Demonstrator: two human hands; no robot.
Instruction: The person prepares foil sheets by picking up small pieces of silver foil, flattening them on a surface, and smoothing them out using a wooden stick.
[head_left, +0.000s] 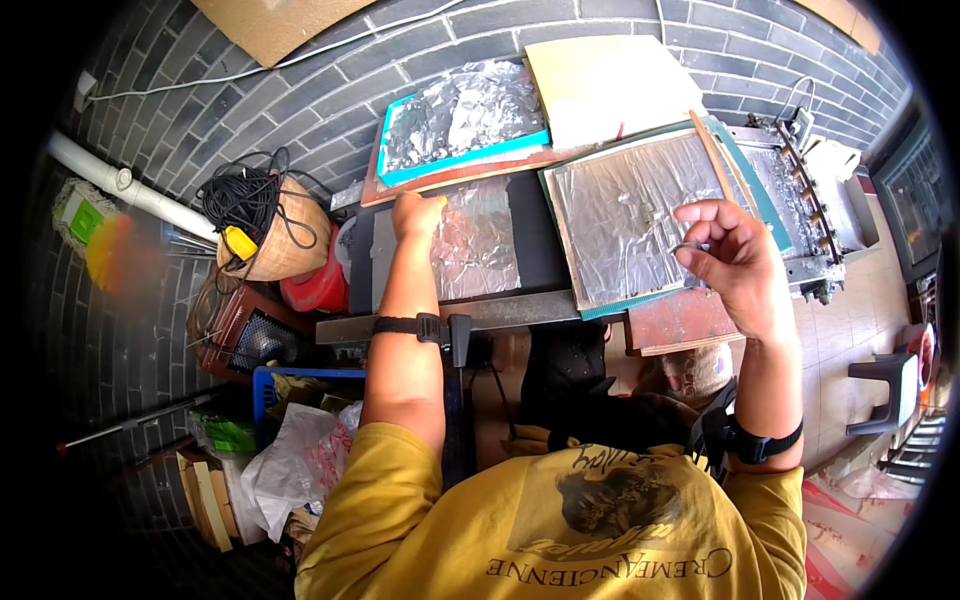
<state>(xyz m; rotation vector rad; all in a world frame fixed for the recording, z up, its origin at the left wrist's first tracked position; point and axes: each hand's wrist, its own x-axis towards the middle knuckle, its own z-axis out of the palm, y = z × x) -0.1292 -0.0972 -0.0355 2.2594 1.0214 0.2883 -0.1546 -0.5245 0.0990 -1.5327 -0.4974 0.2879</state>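
My left hand (417, 215), its fingers curled, is at the upper left edge of a crinkled metallic foil sheet (480, 247) lying on a black mat (538, 232). A small yellow thing shows at its fingertips; what it is cannot be told. Over the right edge of a second, silvery foil sheet (637, 217) on a board is my right hand (731, 262), with a small dark piece pinched between thumb and finger. Wooden sticks (712, 154) lie beyond it. Behind the mat, a blue tray (465, 165) holds a heap of crumpled foil scraps (480, 105).
A yellow sheet (615, 86) stands behind the boards. To the right is a metal machine frame (806, 195). A woven basket (300, 232) with black cable (247, 195) and a red container (319, 281) stand left. Below are a blue crate (262, 390) and plastic bags (289, 450).
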